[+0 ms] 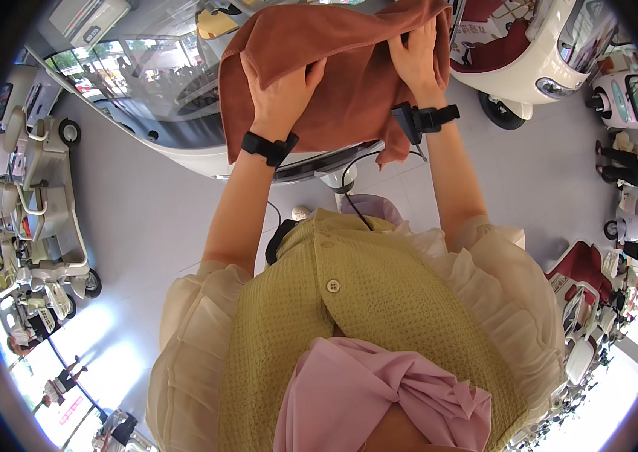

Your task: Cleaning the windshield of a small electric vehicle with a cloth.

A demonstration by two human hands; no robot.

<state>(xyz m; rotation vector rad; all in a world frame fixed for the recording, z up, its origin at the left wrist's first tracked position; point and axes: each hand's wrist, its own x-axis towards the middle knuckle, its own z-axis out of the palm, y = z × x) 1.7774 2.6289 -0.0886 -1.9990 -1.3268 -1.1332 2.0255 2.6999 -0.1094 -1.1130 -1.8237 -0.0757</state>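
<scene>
Pink cloth bunches nearest the head camera at six o'clock. Toward twelve, rust-brown cloth overlaps a white vehicle. Left hand at eleven and right hand at one tuck fingers beneath its folds; whether they're closed, I can't tell.

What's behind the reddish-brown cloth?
Part of a pale vehicle: its dark glass shows left of the cloth, dark trim below. Whatever lies directly behind the cloth is covered; its folds also hide some fingertips of the left hand and right hand.
</scene>
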